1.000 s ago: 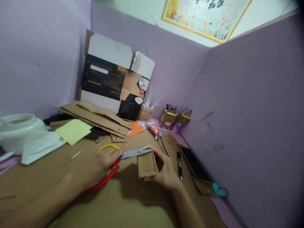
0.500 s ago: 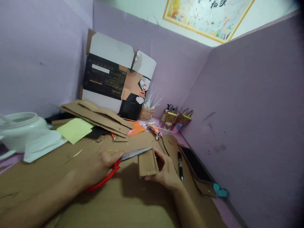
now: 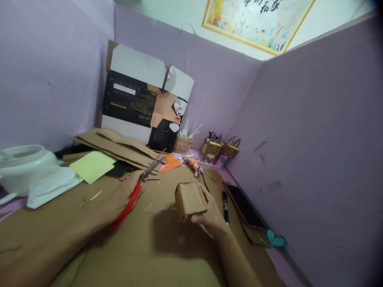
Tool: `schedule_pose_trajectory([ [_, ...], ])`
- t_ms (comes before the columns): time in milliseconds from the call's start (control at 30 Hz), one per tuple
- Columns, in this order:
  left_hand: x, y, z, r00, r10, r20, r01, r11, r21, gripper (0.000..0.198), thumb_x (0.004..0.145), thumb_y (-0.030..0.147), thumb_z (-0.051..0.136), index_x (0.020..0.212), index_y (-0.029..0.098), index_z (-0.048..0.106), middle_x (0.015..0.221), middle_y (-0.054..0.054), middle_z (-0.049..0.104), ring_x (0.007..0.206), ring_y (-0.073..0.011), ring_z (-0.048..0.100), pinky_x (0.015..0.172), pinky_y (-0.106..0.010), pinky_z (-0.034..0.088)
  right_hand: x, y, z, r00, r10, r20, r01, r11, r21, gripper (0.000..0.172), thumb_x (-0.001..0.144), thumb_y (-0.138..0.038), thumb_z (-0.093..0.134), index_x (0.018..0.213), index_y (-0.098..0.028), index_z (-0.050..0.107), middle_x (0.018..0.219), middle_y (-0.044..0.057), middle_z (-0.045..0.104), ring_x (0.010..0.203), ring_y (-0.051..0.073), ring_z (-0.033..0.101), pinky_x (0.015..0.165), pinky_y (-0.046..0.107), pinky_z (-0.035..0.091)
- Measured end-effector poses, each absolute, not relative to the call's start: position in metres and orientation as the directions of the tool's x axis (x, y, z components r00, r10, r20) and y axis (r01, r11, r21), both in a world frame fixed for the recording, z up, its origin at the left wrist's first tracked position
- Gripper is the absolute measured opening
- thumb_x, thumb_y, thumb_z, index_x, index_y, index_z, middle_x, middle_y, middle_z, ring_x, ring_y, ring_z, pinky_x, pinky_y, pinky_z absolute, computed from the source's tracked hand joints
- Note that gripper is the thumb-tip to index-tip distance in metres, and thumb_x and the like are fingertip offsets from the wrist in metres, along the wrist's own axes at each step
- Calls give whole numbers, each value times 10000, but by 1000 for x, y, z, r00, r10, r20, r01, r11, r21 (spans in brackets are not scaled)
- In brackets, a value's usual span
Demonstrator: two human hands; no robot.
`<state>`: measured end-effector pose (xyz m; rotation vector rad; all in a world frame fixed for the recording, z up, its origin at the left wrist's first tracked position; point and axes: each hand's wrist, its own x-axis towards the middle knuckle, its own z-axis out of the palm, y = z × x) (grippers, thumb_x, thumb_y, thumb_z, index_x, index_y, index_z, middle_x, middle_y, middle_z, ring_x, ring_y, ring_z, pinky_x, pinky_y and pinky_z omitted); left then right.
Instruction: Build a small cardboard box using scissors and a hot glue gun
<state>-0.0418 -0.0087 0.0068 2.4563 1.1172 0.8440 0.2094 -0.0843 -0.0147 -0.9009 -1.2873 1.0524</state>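
Observation:
Red-handled scissors are in my left hand, their blades pointing up and away from me. My fingers close round the handles, partly hidden from view. A small cardboard box sits in the grip of my right hand, held above the table with its thumb on the near lower corner and fingers behind the right side. The scissors and the box are apart. Beneath them lies a large brown cardboard sheet, with the box's shadow on it.
Cardboard strips, a yellow-green paper and a white pot lie to the left. A glue gun with a dark cord is behind the box. To the right are a black pen, a phone and a teal heart.
My left hand has drawn the scissors left, off the box's upper edge, and tilted the blades upward. My right hand has turned the box so a broad flat face shows.

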Motion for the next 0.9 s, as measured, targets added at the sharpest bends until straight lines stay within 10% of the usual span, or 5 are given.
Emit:
schedule_pose_trajectory([
  [233, -32, -14, 4, 479, 795, 373, 570, -605, 557, 227, 907, 309, 355, 1095, 202, 428, 1015, -76, 589, 908, -204, 584, 785, -346, 474, 202, -85, -12, -16, 977, 214, -299, 200, -933, 836, 473, -644, 741, 1178, -227, 571, 1058, 121, 688, 1027, 331, 617, 850, 441, 502],
  [500, -29, -22, 6, 522, 802, 290, 570, -581, 582, 199, 890, 251, 357, 1042, 199, 475, 772, -4, 583, 676, -168, 567, 601, -272, 433, 200, -87, -10, -58, 985, 160, -493, 111, -863, 931, 376, -423, 869, 1227, -251, 534, 1078, 97, 694, 1059, 332, 610, 886, 448, 488],
  [900, -28, -27, -9, 642, 631, 435, 546, -775, 318, 382, 866, 125, 369, 1215, 198, 505, 997, -84, 611, 884, -200, 575, 754, -303, 465, 197, -85, -16, 17, 983, 182, -521, 164, -838, 1100, 297, -260, 919, 1293, -316, 454, 1118, 62, 669, 1018, 292, 625, 786, 355, 530],
])
